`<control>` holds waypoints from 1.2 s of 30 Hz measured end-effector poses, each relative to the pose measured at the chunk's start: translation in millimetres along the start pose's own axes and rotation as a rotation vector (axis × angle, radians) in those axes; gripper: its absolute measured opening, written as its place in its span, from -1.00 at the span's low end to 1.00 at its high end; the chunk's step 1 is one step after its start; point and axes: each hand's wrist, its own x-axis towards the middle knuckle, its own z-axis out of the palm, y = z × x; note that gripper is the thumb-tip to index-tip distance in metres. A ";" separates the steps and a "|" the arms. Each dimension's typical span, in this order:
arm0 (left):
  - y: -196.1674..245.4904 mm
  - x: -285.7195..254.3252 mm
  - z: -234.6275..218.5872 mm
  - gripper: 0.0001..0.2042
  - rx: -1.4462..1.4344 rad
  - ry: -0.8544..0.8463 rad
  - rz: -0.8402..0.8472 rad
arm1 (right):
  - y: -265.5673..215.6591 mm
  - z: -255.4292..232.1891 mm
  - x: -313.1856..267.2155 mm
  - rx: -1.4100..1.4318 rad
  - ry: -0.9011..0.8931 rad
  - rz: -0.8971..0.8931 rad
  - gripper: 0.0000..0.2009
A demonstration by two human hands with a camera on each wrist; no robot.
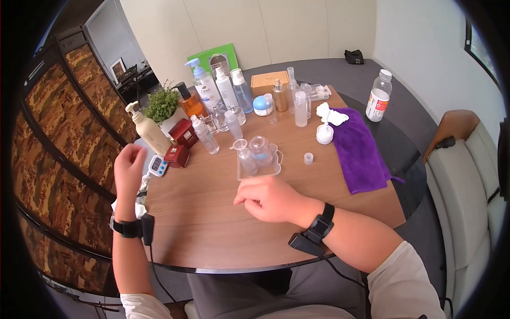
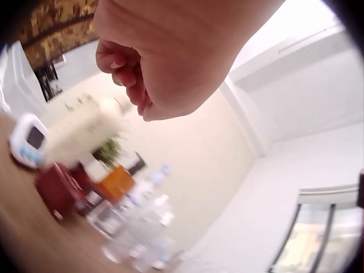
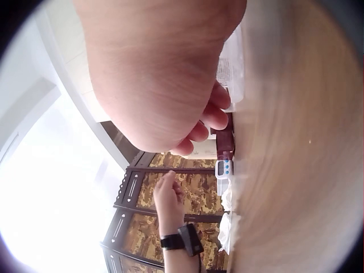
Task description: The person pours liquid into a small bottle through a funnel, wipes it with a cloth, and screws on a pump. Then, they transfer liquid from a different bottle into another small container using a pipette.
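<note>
Right hand (image 1: 270,198), fingers loosely curled, holding nothing, near clear tray (image 1: 242,173) on wooden table (image 1: 196,218); tray carries clear bottle (image 1: 247,161) and rounded clear jar (image 1: 260,148), cannot tell if either holds liquid. Left hand (image 1: 129,166) raised by table's left side, fingers loosely bent, nothing gripped, near white timer (image 1: 157,165) and red box (image 1: 177,156). Orange bottle (image 1: 193,104) stands farther back, purple cloth (image 1: 361,154) lies right of tray.

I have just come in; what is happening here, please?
A person's left hand is raised near a cream pump bottle and a small white timer. The right hand is near a clear tray with clear containers, on a wooden table. Neither hand appears to hold anything.
</note>
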 end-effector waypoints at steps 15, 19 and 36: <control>84.4 -43.3 162.7 -0.82 -0.534 -0.207 -0.008 | 5.6 -35.9 16.3 -0.149 0.470 0.035 -0.79; 70.1 -51.7 172.7 -0.79 -0.778 -0.223 -0.096 | 7.0 -28.2 15.3 -0.235 0.412 0.017 -0.73; 34.4 -48.0 192.7 -0.81 -0.885 -0.177 -0.155 | -2.1 -28.0 70.7 -0.955 0.136 -0.144 -0.80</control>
